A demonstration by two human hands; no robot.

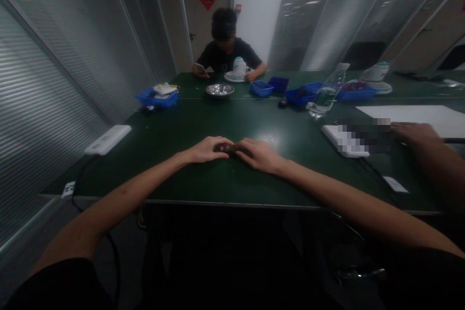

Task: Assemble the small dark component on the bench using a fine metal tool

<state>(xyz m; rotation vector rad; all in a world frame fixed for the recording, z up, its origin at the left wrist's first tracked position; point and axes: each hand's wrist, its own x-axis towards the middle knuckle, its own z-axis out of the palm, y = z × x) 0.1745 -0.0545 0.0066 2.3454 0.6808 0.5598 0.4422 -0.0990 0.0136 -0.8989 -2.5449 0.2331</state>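
Observation:
My left hand [209, 149] and my right hand [257, 154] meet over the middle of the dark green table [196, 181]. Between their fingertips is a small dark object [229, 150], too dim and too covered to name. The left fingers curl around its left end, thumb below. On its right end the right fingers press down, bent and close together. Both forearms come in from the front edge, and the hands appear to rest on or just above the tabletop.
A metal bowl [219, 90], blue trays [261, 88] and a plastic bottle [328, 93] stand farther back. White power strips lie left [109, 139] and right [336, 138]. Across sits a person [232, 53] with a phone; another person's hand [417, 133] reaches in at right.

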